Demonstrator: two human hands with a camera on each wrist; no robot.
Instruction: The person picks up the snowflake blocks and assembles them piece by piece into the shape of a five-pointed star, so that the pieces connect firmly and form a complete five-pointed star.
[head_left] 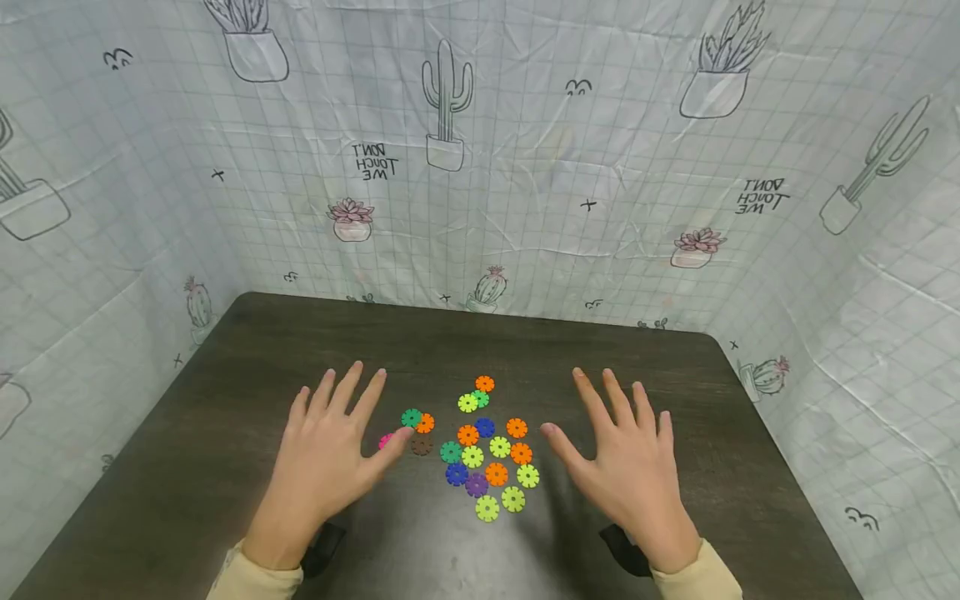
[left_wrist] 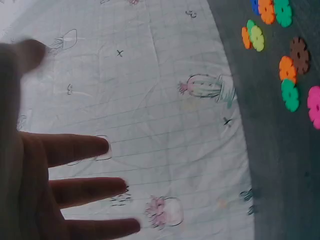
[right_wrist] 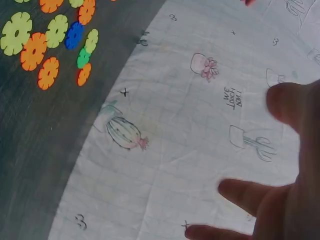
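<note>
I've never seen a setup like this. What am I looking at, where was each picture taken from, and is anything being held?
There's no machine doing the work here, just a person's left hand and right hand, both bare. The wide picture comes from a camera worn on the head, looking forward and down. The picture with discs along its right edge is from the left wrist; the one with discs at upper left is from the right wrist. On the dark table lie notched, flower-shaped discs in orange, yellow-green, green, blue, purple, brown and pink. A white cloth printed with cacti stands behind and at both sides. Neither hand holds anything.
</note>
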